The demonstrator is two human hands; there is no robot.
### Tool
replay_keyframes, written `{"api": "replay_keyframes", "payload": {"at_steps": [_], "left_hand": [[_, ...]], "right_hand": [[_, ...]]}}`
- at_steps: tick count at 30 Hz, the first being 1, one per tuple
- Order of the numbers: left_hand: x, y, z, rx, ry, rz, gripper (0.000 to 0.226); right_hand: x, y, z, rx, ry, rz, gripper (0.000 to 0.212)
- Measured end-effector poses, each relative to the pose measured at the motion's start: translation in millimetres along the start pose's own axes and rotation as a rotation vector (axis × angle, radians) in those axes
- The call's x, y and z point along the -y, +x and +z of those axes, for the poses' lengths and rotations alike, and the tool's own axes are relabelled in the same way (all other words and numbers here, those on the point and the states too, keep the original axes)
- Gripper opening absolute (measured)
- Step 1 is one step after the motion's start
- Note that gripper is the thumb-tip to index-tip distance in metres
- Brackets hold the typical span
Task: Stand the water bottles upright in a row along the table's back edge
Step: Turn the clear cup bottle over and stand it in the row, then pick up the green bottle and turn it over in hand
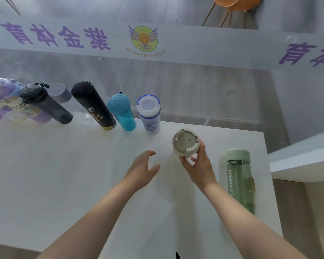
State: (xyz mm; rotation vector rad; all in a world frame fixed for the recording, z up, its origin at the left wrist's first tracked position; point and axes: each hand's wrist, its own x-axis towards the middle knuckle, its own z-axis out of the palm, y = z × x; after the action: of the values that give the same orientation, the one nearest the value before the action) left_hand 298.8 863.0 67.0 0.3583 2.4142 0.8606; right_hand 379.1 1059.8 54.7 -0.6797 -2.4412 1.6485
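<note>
Several bottles stand upright along the back edge of the white table [64,174]: a purple-and-clear one [2,98], a dark grey one [43,103], a tall black one [93,105], a blue one [122,113] and a white one with a blue rim [149,113]. My right hand [198,165] grips a beige-lidded bottle [185,143], held upright to the right of the row; its body is mostly hidden under the lid and my fingers. My left hand [142,169] hovers beside it, fingers spread and holding nothing. A green bottle [239,180] lies on its side near the table's right edge.
A glass partition with purple lettering and a winged logo [143,39] rises right behind the table. Another white surface [303,161] adjoins on the right. An orange chair [236,4] stands beyond the glass.
</note>
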Motion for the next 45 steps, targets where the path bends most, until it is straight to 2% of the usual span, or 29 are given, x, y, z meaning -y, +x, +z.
{"api": "replay_keyframes", "payload": {"at_steps": [5, 8, 11, 22, 25, 30, 37, 42, 45], "left_hand": [[42, 13, 0, 0.074, 0.483, -0.116, 0.091], [49, 12, 10, 0.134, 0.616, -0.115, 0.109], [50, 12, 14, 0.146, 0.663, -0.110, 0.114], [52, 14, 15, 0.140, 0.605, -0.136, 0.116], [54, 14, 15, 0.135, 0.582, -0.133, 0.116], [54, 12, 14, 0.130, 0.579, -0.118, 0.114], [51, 9, 12, 0.126, 0.572, -0.114, 0.101], [42, -11, 37, 0.089, 0.596, 0.098, 0.076], [34, -31, 58, 0.127, 0.606, 0.209, 0.075]], "right_hand": [[6, 46, 5, -0.076, 0.012, 0.002, 0.079], [8, 68, 8, -0.113, 0.017, -0.003, 0.077], [10, 82, 10, -0.127, 0.045, -0.009, 0.076], [12, 90, 13, -0.137, 0.051, -0.004, 0.073], [15, 93, 9, -0.106, -0.015, 0.021, 0.071], [8, 79, -5, -0.024, -0.193, 0.153, 0.082], [6, 5, -56, -0.031, -0.401, -0.041, 0.057], [-20, -46, -101, -0.145, -0.599, -0.052, 0.054], [-39, -75, -118, -0.173, -0.615, 0.130, 0.065]]}}
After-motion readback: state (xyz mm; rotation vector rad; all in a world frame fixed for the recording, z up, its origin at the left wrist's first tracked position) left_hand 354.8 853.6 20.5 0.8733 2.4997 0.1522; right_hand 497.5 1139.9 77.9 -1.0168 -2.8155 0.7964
